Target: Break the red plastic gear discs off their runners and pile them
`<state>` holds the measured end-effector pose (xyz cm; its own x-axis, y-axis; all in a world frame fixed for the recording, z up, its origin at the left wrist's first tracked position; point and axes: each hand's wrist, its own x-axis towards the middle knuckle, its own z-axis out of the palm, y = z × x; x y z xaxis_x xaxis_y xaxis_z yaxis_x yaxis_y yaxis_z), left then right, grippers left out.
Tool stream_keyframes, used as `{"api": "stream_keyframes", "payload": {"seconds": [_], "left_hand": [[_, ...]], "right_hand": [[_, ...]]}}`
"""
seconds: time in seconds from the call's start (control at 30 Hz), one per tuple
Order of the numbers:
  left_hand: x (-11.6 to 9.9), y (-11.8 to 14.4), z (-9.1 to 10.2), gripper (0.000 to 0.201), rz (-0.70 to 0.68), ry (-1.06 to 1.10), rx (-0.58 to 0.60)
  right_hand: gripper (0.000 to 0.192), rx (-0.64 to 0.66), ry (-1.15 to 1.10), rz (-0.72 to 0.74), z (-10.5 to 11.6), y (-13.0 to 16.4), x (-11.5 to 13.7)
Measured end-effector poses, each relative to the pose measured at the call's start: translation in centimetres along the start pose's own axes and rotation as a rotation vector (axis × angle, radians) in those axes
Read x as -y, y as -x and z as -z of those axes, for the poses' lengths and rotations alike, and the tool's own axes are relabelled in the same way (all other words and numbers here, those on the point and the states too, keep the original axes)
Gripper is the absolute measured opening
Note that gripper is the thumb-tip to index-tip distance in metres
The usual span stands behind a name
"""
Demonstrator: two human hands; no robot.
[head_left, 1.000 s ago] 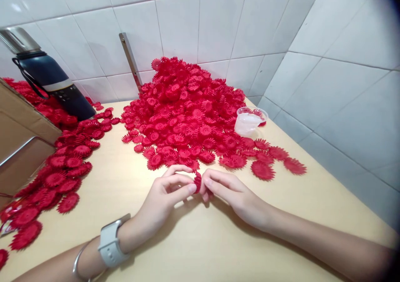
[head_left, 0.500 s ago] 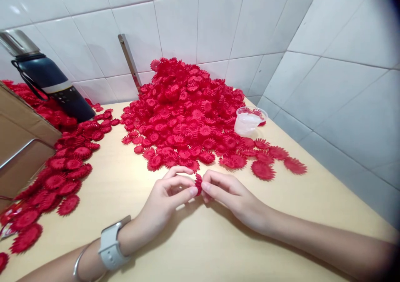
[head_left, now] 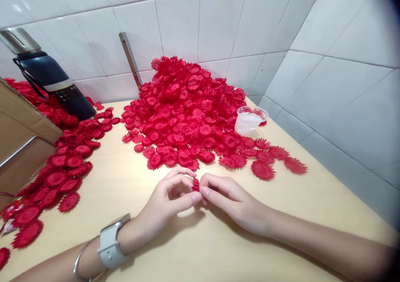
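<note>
My left hand (head_left: 167, 200) and my right hand (head_left: 229, 198) meet over the pale wooden table (head_left: 200, 240), fingertips pinched together on one small red toothed plastic flower piece (head_left: 196, 184). Most of that piece is hidden between the fingers. My left wrist wears a white watch (head_left: 111, 242) and a thin bangle. Just beyond the hands rises a big heap of the same red flower pieces (head_left: 187, 111), piled against the tiled wall.
A second spread of red pieces (head_left: 59, 169) runs down the left side. A dark blue flask (head_left: 50, 80) stands at the back left beside a cardboard box (head_left: 21, 132). A small clear plastic cup (head_left: 250, 120) sits right of the heap. A metal strip (head_left: 131, 61) leans on the wall.
Both hands stay on the red piece and have shifted only slightly; the fingertips press closer, so less of the piece shows.
</note>
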<state>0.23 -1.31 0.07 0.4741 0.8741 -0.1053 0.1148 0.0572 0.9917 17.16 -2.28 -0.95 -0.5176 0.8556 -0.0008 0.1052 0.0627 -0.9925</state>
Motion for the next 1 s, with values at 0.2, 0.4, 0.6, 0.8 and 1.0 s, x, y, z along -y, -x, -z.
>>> {"api": "stream_keyframes", "payload": {"seconds": [0.2, 0.4, 0.6, 0.8, 1.0], "left_hand": [[-0.18, 0.02, -0.03, 0.019, 0.010, -0.056, 0.012], [-0.31, 0.04, -0.05, 0.018, 0.021, -0.033, 0.027], [0.08, -0.03, 0.01, 0.019, 0.003, -0.082, 0.039], [0.04, 0.05, -0.19, 0.021, 0.012, -0.076, 0.037], [0.02, 0.10, -0.31, 0.020, 0.030, -0.058, 0.011]], "right_hand": [[0.024, -0.022, 0.015, -0.025, -0.05, 0.00, -0.10], [0.024, -0.013, -0.051, -0.048, -0.02, -0.02, -0.21], [0.023, 0.020, 0.011, -0.033, 0.05, -0.08, -0.29], [0.021, -0.015, 0.045, -0.037, 0.00, -0.15, -0.29], [0.019, -0.083, -0.024, -0.038, -0.04, -0.20, -0.42]]}}
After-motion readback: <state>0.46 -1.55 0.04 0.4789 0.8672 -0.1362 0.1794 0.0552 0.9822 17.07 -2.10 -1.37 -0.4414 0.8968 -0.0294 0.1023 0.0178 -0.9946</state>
